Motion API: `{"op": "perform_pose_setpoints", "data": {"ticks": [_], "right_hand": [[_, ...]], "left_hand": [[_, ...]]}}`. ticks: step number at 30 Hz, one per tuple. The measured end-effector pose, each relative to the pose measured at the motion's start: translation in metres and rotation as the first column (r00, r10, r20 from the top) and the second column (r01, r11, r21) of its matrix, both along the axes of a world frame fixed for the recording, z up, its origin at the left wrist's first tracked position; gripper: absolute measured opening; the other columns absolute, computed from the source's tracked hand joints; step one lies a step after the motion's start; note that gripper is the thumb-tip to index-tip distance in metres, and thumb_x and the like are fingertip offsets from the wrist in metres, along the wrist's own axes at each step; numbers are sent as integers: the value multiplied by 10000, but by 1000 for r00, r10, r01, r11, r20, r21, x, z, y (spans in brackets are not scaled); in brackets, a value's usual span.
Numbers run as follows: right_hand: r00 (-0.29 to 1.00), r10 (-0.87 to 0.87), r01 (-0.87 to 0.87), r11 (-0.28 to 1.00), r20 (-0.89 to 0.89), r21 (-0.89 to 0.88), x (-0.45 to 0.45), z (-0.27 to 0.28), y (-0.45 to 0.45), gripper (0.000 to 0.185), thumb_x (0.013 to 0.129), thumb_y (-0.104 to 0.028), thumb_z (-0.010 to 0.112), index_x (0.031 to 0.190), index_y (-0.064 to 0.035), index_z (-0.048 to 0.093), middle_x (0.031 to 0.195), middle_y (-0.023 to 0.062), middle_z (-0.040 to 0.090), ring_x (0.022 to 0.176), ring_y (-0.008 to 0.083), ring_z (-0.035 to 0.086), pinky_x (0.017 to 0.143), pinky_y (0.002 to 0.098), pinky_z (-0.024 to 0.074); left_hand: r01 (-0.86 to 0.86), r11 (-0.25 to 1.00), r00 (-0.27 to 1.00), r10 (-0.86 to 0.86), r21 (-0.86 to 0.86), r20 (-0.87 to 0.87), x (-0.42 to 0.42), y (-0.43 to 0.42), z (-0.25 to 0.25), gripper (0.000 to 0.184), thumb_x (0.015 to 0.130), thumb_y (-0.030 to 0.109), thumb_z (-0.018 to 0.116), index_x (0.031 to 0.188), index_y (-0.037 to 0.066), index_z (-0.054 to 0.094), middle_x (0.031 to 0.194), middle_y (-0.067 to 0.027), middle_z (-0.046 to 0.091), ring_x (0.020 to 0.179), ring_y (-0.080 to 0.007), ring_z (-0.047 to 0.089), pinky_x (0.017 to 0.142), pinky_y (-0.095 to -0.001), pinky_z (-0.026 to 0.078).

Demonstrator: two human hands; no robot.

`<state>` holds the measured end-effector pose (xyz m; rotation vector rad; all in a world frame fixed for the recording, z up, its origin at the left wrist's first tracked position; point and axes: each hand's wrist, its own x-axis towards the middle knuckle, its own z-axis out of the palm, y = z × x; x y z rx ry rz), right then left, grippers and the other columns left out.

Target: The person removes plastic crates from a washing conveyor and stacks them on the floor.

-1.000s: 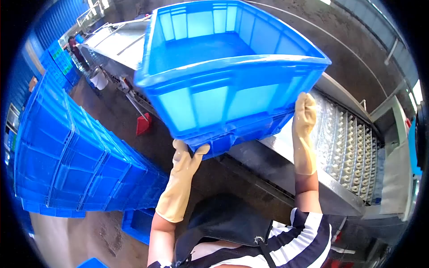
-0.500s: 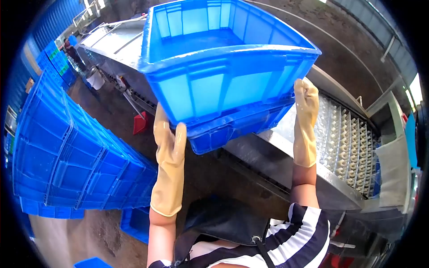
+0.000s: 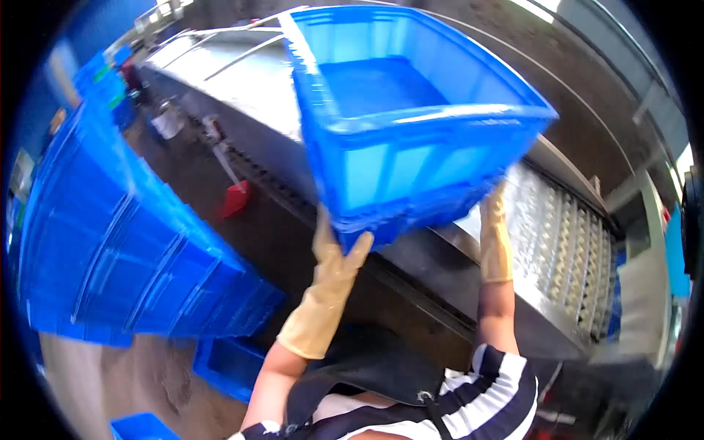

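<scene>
Two stacked blue crates, the upper one [image 3: 433, 158] seen empty from above, are held up in front of me over the edge of the metal machine. My left hand [image 3: 334, 271], in a cream rubber glove, grips the lower left corner, thumb against the lower crate [image 3: 396, 227] and fingers partly behind it. The gloved right hand [image 3: 496, 235] is at the right end of the crates, its fingertips hidden behind the crate's edge. Motion blurs the crates and the left hand.
On the left leans a tall stack of blue crates [image 3: 95, 242]. More blue crates [image 3: 231, 367] lie on the floor below. The machine's roller bed [image 3: 572, 249] runs along the right. A red dustpan [image 3: 236, 199] and a white bucket [image 3: 167, 123] are farther off.
The held crates first moved slightly up and left, then swung right and a little down. My left hand has gone right with them, its thumb now back against the lower crate.
</scene>
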<state>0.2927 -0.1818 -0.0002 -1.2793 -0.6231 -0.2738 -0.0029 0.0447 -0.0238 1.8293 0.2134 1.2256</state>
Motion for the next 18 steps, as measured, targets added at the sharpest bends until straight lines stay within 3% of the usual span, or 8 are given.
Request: {"op": "perform_pose_setpoints", "data": {"ticks": [2,4,10,11,12,13,16,18], "right_hand": [[999,28,-26,998,-45,53,-11,-2,11,546,1054,-426,487,1463,-63,484,1506,131,481,1373,254,450,1181,408,306],[993,75,-65,991,-88,118,-25,-2,21,569,1061,-442,460,1489,-69,447,1522,127,461,1384,259,437,1185,411,305],[938,344,-316,895,-35,315,-45,34,56,636,1080,-492,382,1568,-87,336,1570,113,399,1417,273,400,1198,420,303],[903,428,-411,843,30,346,-48,53,69,647,1083,-500,369,1581,-90,318,1578,111,389,1423,276,394,1200,422,303],[979,159,-107,933,-127,343,-53,75,83,653,1082,-505,373,1586,-94,308,1581,112,386,1414,280,407,1200,421,307],[981,174,-133,927,-88,352,-55,100,95,667,1073,-514,394,1586,-97,307,1586,117,378,1428,285,388,1206,429,293],[952,282,-222,900,-114,374,-95,209,139,692,1049,-516,473,1568,-82,328,1591,112,367,1440,290,367,1209,436,280],[936,347,-301,883,-68,359,-114,270,174,712,1033,-537,494,1559,-81,343,1585,126,378,1447,310,360,1218,446,274]], "left_hand": [[47,950,993,-11,-308,116,23,2,-57,808,911,297,756,1509,42,276,1394,-158,470,1231,-252,510,1065,-439,421],[-98,914,952,202,-393,231,31,8,-46,735,857,392,803,1372,-9,465,1195,-142,584,1171,-263,546,1027,-433,437],[-302,953,931,295,2,216,1,58,7,559,874,346,797,1264,0,597,1176,-186,610,1019,-322,613,879,-408,489],[-321,946,908,317,-30,273,-7,58,38,535,875,306,800,1267,3,598,1174,-191,607,1010,-323,612,858,-410,496],[-339,939,881,339,-61,329,-14,58,69,514,876,265,803,1270,5,600,1172,-197,604,1000,-325,612,837,-412,503],[-279,941,879,330,-191,344,-18,63,90,497,877,236,801,1268,5,601,1173,-204,600,994,-329,611,818,-414,508],[-396,869,908,418,-298,13,-64,82,203,791,780,585,813,1304,46,567,1222,-165,582,1111,-280,584,983,-401,468],[-496,851,868,493,-173,-66,-93,103,275,666,820,573,756,1244,75,632,1120,-199,626,1044,-347,608,900,-421,488]]}}
